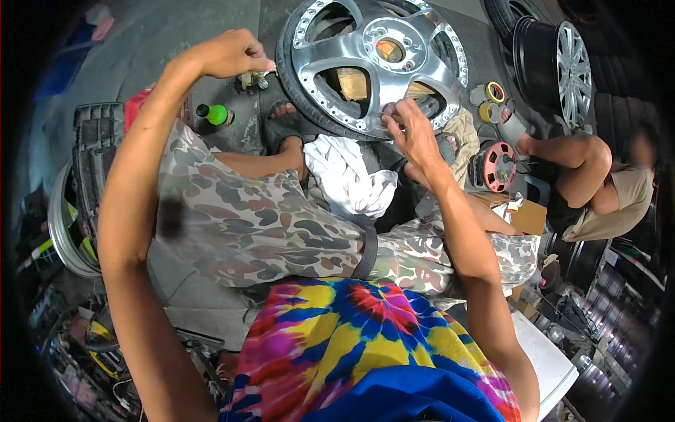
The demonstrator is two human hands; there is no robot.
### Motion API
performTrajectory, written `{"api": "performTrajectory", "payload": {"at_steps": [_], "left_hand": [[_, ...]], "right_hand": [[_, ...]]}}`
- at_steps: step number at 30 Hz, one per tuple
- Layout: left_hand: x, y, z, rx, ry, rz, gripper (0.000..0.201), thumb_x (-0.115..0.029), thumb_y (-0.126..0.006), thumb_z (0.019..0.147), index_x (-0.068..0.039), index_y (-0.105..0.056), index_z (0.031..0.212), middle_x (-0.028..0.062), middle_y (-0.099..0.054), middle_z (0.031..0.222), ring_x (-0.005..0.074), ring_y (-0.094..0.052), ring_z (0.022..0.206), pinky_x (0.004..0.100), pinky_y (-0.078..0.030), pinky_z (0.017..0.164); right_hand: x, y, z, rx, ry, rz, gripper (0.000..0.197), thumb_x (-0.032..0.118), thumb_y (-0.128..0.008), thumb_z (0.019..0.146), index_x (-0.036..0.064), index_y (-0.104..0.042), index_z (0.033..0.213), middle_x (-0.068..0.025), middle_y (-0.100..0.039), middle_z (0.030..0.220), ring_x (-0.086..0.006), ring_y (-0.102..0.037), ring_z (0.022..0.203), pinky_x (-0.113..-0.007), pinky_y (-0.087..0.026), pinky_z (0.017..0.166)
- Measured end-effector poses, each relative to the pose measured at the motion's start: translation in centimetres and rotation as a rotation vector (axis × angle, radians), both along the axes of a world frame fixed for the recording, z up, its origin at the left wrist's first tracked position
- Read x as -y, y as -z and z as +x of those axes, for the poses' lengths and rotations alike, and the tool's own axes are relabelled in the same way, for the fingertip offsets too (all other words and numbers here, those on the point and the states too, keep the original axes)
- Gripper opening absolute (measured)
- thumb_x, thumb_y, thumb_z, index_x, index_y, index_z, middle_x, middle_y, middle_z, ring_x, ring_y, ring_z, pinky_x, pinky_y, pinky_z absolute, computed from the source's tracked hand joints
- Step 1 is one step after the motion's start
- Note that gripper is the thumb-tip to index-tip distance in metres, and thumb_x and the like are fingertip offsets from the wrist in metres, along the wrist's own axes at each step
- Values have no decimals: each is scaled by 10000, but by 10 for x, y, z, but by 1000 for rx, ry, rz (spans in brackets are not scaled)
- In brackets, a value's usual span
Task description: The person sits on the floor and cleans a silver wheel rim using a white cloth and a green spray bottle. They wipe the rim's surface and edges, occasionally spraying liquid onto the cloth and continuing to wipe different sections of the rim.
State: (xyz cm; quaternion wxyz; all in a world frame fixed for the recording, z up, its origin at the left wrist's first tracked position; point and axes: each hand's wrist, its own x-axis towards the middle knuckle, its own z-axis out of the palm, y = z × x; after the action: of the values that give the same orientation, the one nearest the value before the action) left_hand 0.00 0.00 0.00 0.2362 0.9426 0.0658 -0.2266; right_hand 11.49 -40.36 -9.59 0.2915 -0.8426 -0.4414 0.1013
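A polished alloy wheel [334, 54] with thick spokes and small holes round its lip leans before my legs, dark rubber at its edge. My left hand [235, 53] is raised left of the wheel, fingers pinched. A small whitish bit shows at their tips, too small to name. On the near right part of the wheel rests my right hand [415, 135], its bent fingers slightly apart at a spoke; nothing held shows there. A crumpled white cloth [349, 174] lies between my legs, close to the wheel.
A green bottle [216, 114] stands near my left knee. Tape rolls [490, 111] and a red reel [500, 167] lie to the right. Another wheel [573, 74] stands at the far right, near a seated person [583, 158]. A tyre [97, 144] is at left.
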Motion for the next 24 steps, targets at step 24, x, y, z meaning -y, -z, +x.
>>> {"api": "performTrajectory", "payload": {"at_steps": [24], "left_hand": [[66,-64,-1,188,148,-208,303,-260,-766,942,-8,-724,779,27,-645,644,97,-595,613,307,-471,587]], "right_hand": [[-41,-34,-66,-481,145,279,223,194,-717,972,-3,-694,1076,-115,-748,928,-206,-694,806,-365,-557,747]]}}
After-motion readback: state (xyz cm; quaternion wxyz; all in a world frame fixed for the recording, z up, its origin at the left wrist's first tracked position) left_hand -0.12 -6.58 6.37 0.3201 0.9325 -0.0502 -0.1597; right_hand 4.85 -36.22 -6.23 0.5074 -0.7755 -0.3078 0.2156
